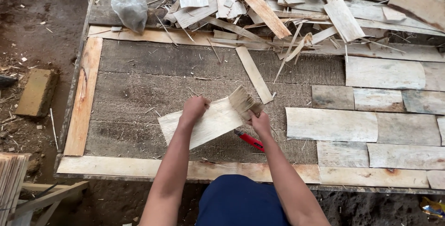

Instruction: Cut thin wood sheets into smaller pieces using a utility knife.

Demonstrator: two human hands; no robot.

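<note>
Two hands, left hand (193,109) and right hand (259,122), gripping pale veneer sheet (208,124), grey bag (130,6) beyond

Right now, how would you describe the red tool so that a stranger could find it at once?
Look at the big grey wooden board framed by pale strips. Near its front edge, the hands hold a pale veneer sheet. The red utility knife lies just under the right hand, the only bright red thing among bare wood.

Red cutter (251,141) partly under the right wrist; scrap pile (296,8) cut off at the top edge.
</note>
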